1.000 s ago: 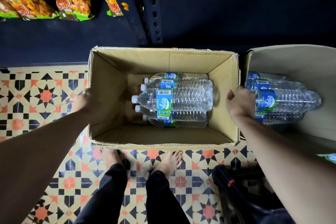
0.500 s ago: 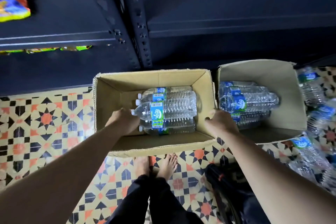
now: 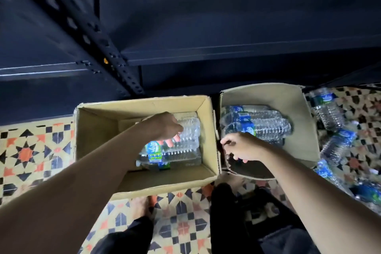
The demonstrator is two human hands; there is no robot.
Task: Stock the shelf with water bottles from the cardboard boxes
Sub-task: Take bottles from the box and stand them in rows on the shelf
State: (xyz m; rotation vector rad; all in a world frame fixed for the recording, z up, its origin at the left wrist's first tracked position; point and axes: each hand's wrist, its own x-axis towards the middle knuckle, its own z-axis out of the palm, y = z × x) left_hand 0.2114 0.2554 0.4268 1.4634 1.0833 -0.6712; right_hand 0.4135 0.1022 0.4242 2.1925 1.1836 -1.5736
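No lettering comes through cleanly here. The bottles in the left cardboard box [image 3: 144, 105] carry blue-and-green labels [image 3: 155, 150] with a white logo, blurred past reading, and one shows a pale barcode-like patch, no digits legible. Same story in the right cardboard box [image 3: 268, 93]: blue labels [image 3: 246, 125] with a white swirl of script, unreadable. The loose bottles on the floor [image 3: 327, 109] wear the same blue bands, too smeared to make out. The boxes' walls show no print.
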